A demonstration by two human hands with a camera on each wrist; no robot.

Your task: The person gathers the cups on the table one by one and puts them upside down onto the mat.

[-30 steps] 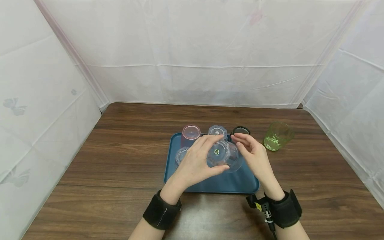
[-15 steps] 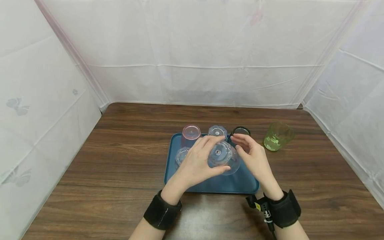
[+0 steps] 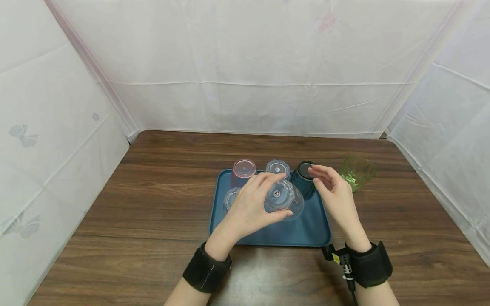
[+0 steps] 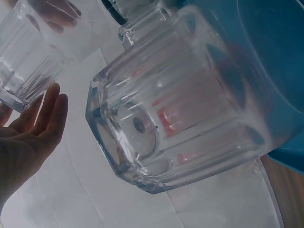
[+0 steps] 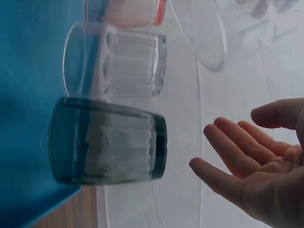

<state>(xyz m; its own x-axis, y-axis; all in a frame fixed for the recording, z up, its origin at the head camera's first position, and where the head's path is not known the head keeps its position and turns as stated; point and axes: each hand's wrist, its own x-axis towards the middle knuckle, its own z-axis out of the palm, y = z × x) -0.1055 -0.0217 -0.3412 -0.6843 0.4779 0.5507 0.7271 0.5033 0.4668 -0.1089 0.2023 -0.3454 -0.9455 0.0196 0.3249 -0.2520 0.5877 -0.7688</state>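
In the head view my left hand [image 3: 249, 210] grips a clear faceted glass [image 3: 289, 199], mouth down, over the blue tray [image 3: 275, 238]. The left wrist view has this held glass [image 4: 28, 61] at the upper left, with the fingers around its base end. My right hand [image 3: 334, 193] is empty, its fingers loosely bent beside an upturned dark teal glass [image 3: 302, 185]. From the right wrist, the teal glass [image 5: 109, 142] stands apart from the fingertips [image 5: 209, 130].
Upturned on the tray are a pink glass [image 3: 243, 170], a clear glass [image 3: 277, 167] at the back and another clear glass [image 3: 231, 197] partly behind my left hand. A green glass [image 3: 357, 170] stands mouth up on the wooden table [image 3: 153, 204], right of the tray.
My right hand has moved right, away from the held clear glass, uncovering the teal glass. My left hand stays nearly in place while its glass shifts and tilts slightly.
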